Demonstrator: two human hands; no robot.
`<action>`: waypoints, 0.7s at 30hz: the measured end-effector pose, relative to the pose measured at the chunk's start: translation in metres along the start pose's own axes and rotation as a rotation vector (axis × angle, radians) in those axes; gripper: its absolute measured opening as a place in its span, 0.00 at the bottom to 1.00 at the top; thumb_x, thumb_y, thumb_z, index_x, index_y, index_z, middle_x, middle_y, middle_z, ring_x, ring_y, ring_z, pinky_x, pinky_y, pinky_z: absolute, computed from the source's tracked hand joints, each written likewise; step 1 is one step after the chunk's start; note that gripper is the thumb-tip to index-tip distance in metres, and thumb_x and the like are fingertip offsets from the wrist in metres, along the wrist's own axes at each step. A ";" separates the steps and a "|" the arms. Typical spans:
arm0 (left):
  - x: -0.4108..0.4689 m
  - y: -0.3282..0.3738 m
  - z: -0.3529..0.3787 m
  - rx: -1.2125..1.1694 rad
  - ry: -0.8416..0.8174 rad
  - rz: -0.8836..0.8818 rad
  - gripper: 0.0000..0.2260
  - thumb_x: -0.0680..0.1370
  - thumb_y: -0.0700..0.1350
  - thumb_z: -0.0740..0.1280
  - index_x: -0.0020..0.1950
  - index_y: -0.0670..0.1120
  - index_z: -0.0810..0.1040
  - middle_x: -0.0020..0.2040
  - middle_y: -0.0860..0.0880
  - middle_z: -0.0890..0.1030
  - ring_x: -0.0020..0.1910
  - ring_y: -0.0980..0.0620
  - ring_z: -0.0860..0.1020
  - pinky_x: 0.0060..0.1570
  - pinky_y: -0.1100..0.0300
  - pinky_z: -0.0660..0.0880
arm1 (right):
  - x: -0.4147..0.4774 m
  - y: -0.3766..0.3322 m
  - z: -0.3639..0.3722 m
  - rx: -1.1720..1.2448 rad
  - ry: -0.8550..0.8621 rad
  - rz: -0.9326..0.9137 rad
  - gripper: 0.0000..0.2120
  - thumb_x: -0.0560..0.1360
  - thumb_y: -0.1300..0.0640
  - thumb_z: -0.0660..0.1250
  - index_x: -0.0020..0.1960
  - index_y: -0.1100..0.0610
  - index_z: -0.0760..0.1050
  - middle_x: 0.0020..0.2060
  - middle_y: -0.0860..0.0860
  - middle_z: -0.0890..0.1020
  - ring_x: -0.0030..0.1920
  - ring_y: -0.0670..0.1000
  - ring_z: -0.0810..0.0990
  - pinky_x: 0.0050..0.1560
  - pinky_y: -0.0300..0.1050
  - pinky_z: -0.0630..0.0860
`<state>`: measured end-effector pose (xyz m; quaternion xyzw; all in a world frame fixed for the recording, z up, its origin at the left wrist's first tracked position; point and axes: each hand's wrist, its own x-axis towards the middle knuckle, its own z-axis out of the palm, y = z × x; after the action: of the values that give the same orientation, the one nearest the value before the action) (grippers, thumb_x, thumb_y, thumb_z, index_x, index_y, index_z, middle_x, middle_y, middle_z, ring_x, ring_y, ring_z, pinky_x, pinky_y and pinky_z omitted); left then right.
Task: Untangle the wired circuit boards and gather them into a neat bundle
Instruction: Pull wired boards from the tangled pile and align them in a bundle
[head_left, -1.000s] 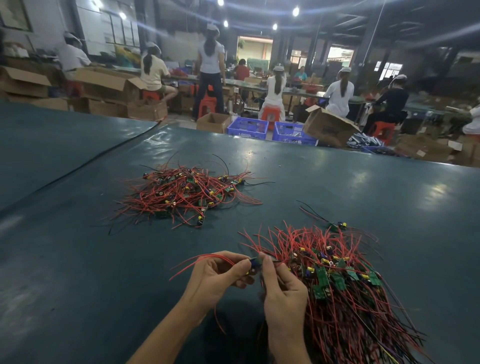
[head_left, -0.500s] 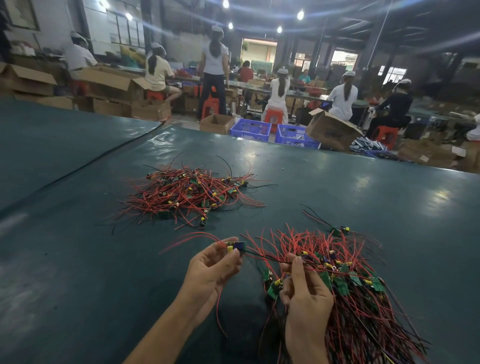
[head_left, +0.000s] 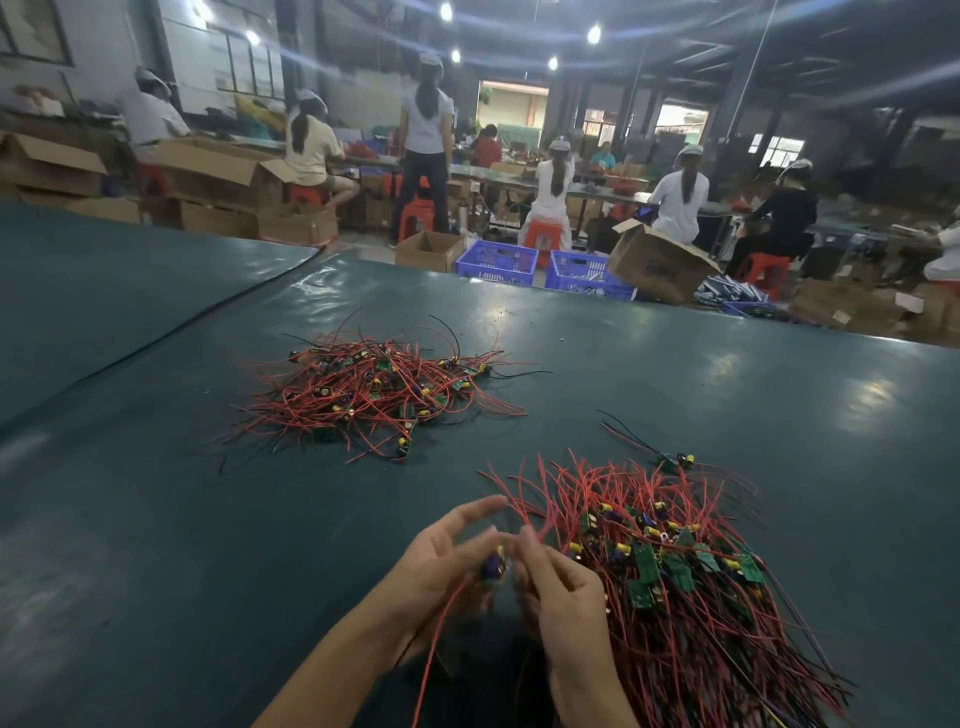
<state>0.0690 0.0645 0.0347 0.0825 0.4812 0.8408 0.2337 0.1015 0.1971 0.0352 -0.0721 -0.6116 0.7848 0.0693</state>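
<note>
Both hands meet low in the frame at the left edge of the near pile of wired circuit boards (head_left: 675, 582), whose green boards trail long red and black wires. Between them sits one small wired circuit board (head_left: 492, 566) with blue and yellow parts; its red wire (head_left: 439, 644) hangs down toward me. My left hand (head_left: 441, 561) holds that board against its lower fingers, index finger and thumb stretched upward. My right hand (head_left: 561, 592) has curled fingers pinching at the same board. Motion blur hides the exact grip. A second, tangled pile (head_left: 374, 395) lies farther left.
One stray board with black wires (head_left: 675, 460) lies just beyond the near pile. The dark green table (head_left: 156, 519) stretches left and right. Past its far edge stand blue crates (head_left: 498, 262), cardboard boxes (head_left: 660, 262) and several seated workers.
My left hand carried the single board rightward and down to my right hand. My right hand lifted off the near pile to meet it, and the red wire now dangles below.
</note>
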 end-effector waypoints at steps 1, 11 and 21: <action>-0.002 -0.002 0.000 0.090 -0.021 -0.007 0.30 0.65 0.49 0.80 0.64 0.48 0.76 0.37 0.43 0.79 0.27 0.54 0.75 0.27 0.63 0.74 | 0.000 0.001 0.001 -0.006 0.019 -0.002 0.12 0.68 0.48 0.69 0.41 0.55 0.87 0.38 0.61 0.85 0.42 0.64 0.83 0.48 0.55 0.80; -0.009 0.002 0.005 0.445 -0.150 -0.113 0.10 0.68 0.52 0.78 0.39 0.47 0.84 0.32 0.51 0.80 0.29 0.58 0.75 0.31 0.67 0.71 | 0.003 -0.006 -0.008 -0.068 0.147 -0.022 0.12 0.77 0.53 0.67 0.40 0.53 0.86 0.22 0.52 0.69 0.23 0.48 0.67 0.27 0.39 0.67; -0.014 0.012 0.001 0.448 -0.396 -0.230 0.09 0.69 0.51 0.78 0.39 0.47 0.82 0.31 0.52 0.79 0.26 0.60 0.75 0.28 0.69 0.72 | 0.010 -0.017 -0.023 0.412 0.260 0.062 0.15 0.73 0.52 0.66 0.43 0.64 0.83 0.26 0.50 0.63 0.19 0.42 0.54 0.19 0.33 0.52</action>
<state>0.0778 0.0534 0.0467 0.2391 0.6059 0.6496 0.3921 0.0968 0.2247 0.0464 -0.1758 -0.4219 0.8789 0.1366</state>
